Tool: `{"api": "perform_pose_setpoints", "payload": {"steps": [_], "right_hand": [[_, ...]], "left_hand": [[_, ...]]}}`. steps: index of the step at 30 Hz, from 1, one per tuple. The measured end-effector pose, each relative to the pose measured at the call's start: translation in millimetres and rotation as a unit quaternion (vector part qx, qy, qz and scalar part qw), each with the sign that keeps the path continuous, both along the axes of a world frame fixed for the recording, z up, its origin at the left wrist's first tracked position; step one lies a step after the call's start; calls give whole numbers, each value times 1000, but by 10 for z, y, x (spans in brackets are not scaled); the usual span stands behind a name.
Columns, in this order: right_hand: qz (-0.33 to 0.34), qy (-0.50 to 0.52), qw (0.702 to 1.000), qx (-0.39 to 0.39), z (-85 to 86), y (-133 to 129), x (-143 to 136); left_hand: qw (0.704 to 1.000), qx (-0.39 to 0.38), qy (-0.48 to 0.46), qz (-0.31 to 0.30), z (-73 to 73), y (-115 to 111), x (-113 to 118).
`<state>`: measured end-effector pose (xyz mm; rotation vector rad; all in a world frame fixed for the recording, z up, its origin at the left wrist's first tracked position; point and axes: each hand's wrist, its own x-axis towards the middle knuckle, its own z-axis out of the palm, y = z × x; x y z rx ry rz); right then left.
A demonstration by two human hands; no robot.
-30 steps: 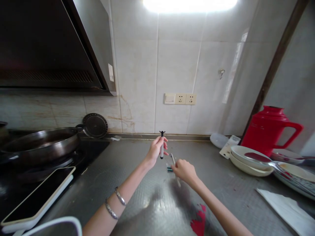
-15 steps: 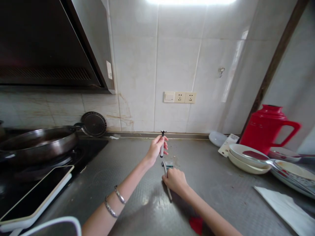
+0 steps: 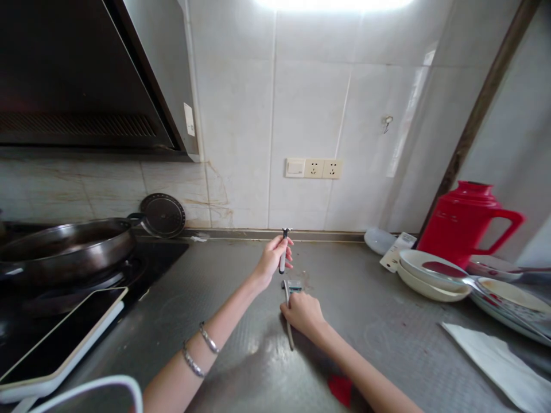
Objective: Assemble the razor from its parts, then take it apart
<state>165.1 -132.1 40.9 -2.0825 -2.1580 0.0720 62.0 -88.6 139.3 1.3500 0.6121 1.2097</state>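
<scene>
Upright in my left hand (image 3: 272,258) is a razor (image 3: 282,261), with a pale grey handle, dark ends and a small T-shaped head on top. My left fingers are closed around its handle. Nearer to me, my right hand (image 3: 303,312) is a fist low over the counter. A thin grey stick (image 3: 290,332) runs past its thumb side, apparently gripped; its kind is unclear. Just beyond the knuckles lies a small clear and teal piece (image 3: 295,285), partly hidden by the hand. I cannot tell whether my right fingers touch it.
The metal counter (image 3: 215,355) spreads around my hands. A pan (image 3: 69,252) sits on the stove at left, near a phone-like slab (image 3: 64,338). At right are a red thermos (image 3: 460,223), stacked bowls (image 3: 430,287) and a white paper sheet (image 3: 495,355). A red scrap (image 3: 340,390) lies near my right forearm.
The near end of the grey stick has swung left, and my right hand has shifted slightly left. My left hand stays nearly still with the razor. The view has moved a little.
</scene>
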Motion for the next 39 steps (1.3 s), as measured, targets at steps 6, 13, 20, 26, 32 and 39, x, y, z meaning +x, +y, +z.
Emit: {"api": "perform_pose_setpoints", "payload": {"steps": [6, 13, 20, 26, 32, 39], "right_hand": [[0, 1, 1000, 0, -20, 3, -20], [-17, 30, 999, 17, 171, 91, 215], [86, 90, 991, 50, 497, 410, 695], [191, 64, 979, 21, 355, 616, 707], [204, 58, 977, 10, 194, 670, 770], [210, 68, 975, 1, 130, 659, 760]], "left_hand": [[1000, 5, 6, 0, -9, 3, 1], [1000, 5, 10, 0, -12, 16, 1], [1000, 17, 20, -8, -82, 94, -14], [996, 51, 57, -51, -190, 199, -55], [995, 64, 66, -45, -209, 227, -61], [996, 65, 54, -30, -175, 203, -62]]}}
